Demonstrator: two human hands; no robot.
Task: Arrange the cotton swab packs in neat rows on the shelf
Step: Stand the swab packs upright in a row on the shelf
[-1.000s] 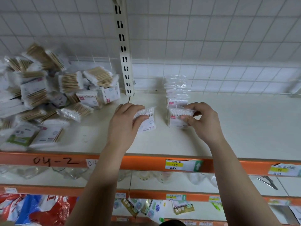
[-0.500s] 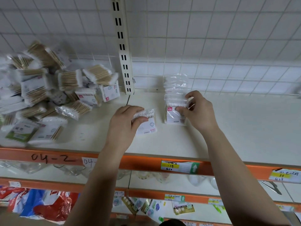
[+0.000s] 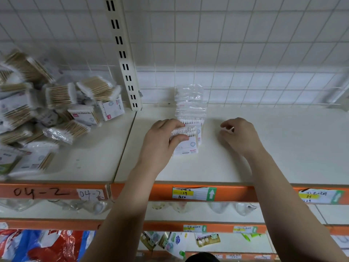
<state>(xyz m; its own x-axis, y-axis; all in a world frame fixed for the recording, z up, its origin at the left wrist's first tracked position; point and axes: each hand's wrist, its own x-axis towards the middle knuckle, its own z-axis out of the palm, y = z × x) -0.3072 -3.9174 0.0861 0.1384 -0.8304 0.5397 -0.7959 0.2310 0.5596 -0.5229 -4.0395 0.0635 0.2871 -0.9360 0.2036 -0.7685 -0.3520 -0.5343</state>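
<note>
White shelf (image 3: 264,157), mid-depth: left hand (image 3: 160,142) pinching cotton swab pack (image 3: 186,146) against front of row (image 3: 190,106) from back edge, right hand (image 3: 239,137) loosely curled, empty; best pushed flush, upright, edges squared.

Dim flat light, blurred warped edges

A clear pack (image 3: 186,146) of white-tipped swabs stands upright fronting a row (image 3: 190,108) mid-shelf (image 3: 264,152); a jumbled heap (image 3: 56,114) lies left.

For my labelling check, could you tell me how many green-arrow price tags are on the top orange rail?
2: one price tag between the left forearm and right forearm, the other at the rail's right end; the forearms may hide another.
</note>
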